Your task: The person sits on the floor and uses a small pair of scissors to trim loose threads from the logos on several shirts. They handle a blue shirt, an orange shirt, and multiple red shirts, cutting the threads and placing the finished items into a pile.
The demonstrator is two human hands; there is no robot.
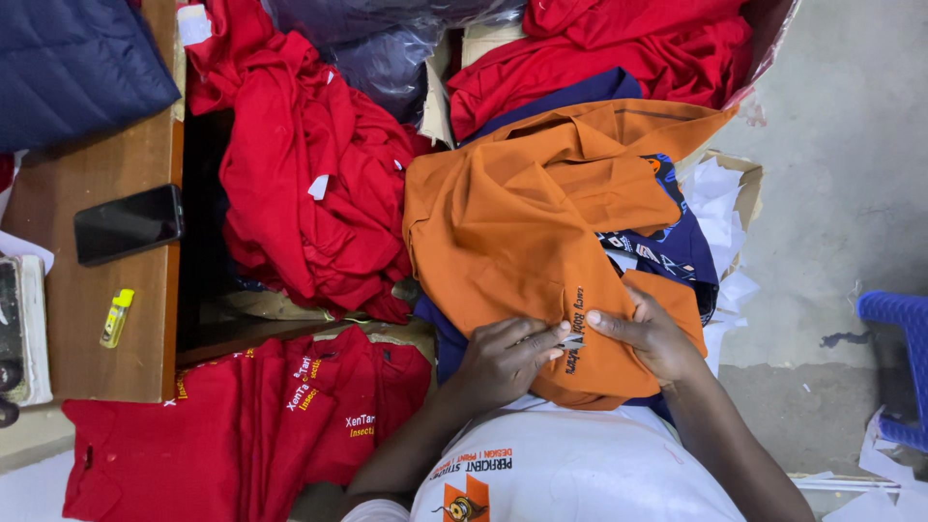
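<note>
- Fingers [551,340] of the left hand [503,362] curl together onto the orange garment [522,222], pinching a small dark tool-like item [571,342]; too small to tell what it is.
- Right hand [652,333] lies opposite, thumb and fingers pressed together on a fold of the same orange cloth, just beside the line of embroidered lettering.
- Both hands nearly touch at the lettering, low on the garment, close to the person's white shirt [570,474].
- Orange garment lies crumpled in the lap, spread over a navy printed garment [677,251] whose edge shows at its right side.
- Heap of red shirts [309,184] sits just left of the orange one; more red cloth [619,48] is piled beyond it.
- Flat stack of red shirts with yellow and white lettering [242,425] lies at lower left, beside the left forearm.
- Wooden surface [97,309] at far left carries a black phone [128,224] and a small yellow lighter [116,317], well apart from the hands.
- Blue plastic stool [899,367] stands on the concrete floor [841,145] at far right.
</note>
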